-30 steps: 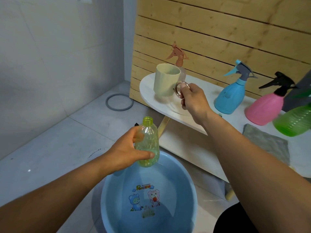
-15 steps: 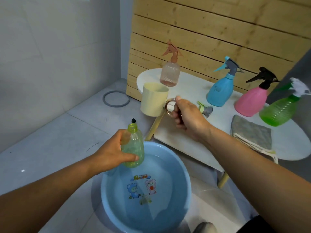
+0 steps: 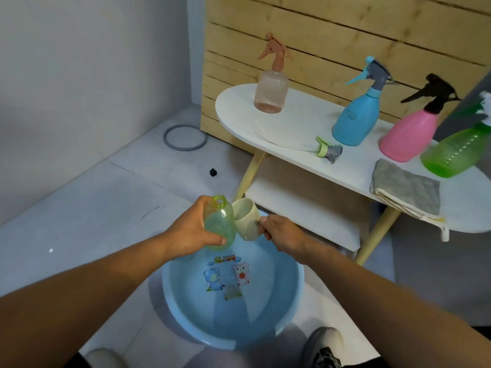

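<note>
Bottle point(image 3: 220, 227) gripped in my left hand point(image 3: 191, 229), cup point(image 3: 247, 224) tilted against it, my right hand point(image 3: 281, 232) pinching the handle point(image 3: 257, 223), both over the basin point(image 3: 279, 288). Table leg point(image 3: 249, 176) stands just behind them; cloth point(image 3: 406, 187) lies on the table point(image 3: 300, 120).

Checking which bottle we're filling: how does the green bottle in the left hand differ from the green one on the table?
The held bottle has a bare open neck; the table bottle wears a spray head. The held bottle is paler than the table bottle. The left hand grips the held bottle over the basin; the table bottle stands untouched. Both are translucent.
</note>
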